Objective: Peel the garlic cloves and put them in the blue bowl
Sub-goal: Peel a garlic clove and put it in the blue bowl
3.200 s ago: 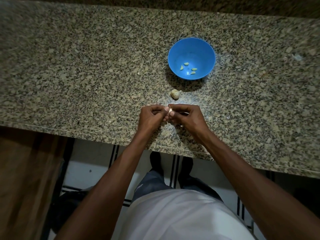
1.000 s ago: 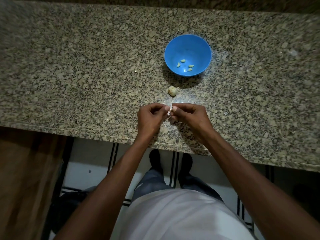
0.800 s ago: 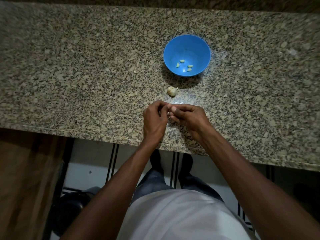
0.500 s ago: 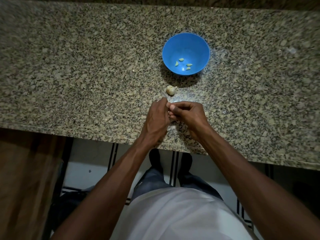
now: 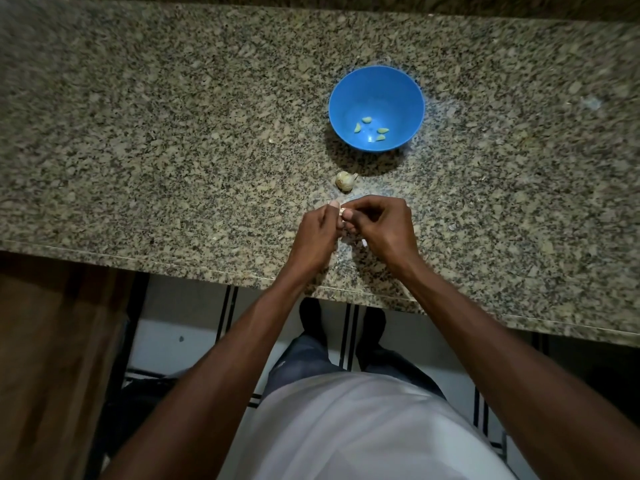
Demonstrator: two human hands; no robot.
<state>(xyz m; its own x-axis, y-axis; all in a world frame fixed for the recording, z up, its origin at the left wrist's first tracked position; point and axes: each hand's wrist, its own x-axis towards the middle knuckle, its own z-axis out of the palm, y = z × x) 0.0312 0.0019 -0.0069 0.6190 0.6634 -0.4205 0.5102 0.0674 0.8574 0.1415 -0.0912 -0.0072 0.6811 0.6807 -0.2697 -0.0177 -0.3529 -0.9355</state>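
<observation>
The speckled granite bench spans the whole view, its near edge running slightly downward to the right. Below that edge show a tiled floor with dark stripes, a wooden panel at the left, and the person's pale shirt, dark trousers and 2 dark shoes.

On the bench, right of centre and toward the far side, stands 1 blue bowl, upright, mouth up. In its bottom lie 4 peeled cloves, small and greenish-yellow, loosely grouped and not stacked; their long axes point different ways, one roughly level, one tilted up to the right.

Just nearer than the bowl, apart from it and inside its shadow's edge, sits 1 garlic bulb piece, still in pale skin, its thin stem tip pointing right and slightly away.

Nearer again, close to the bench edge, the 2 hands meet over the bench. The left hand has its fingers curled, thumb tip up. The right hand has its fingers curled inward toward the left. Between their tips is pinched 1 clove, only a pale sliver showing; which way it points cannot be told. Both hands hold it.

A few pale skin scraps lie on the bench under and beside the right hand.
</observation>
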